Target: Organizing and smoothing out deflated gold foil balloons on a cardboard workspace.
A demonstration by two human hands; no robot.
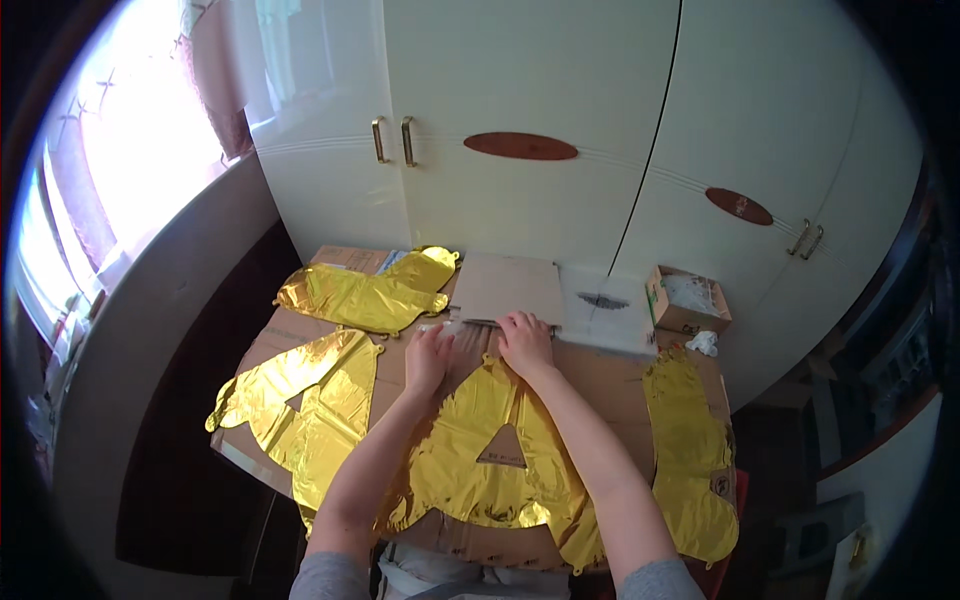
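At the far middle of the table, my left hand (428, 360) is closed with its fingertips on a thin, clear plastic bag (464, 338). Beside it, my right hand (526, 343) has its fingers bent over the bag's other side, at the near edge of a flat grey cardboard sheet (507, 284). What lies under its fingertips is hidden. Below my wrists a flat gold foil balloon (462, 428) with a triangular hole lies between my forearms. My right forearm covers part of its right side.
More flat gold foil balloons lie at the left (335, 405), back left (365, 295) and right (690, 460) of the cardboard-covered table (610, 395). A white printed sheet (605, 308), a small open box (688, 300) and crumpled white tissue (703, 343) are at the back right. Cream cabinets (520, 210) stand behind.
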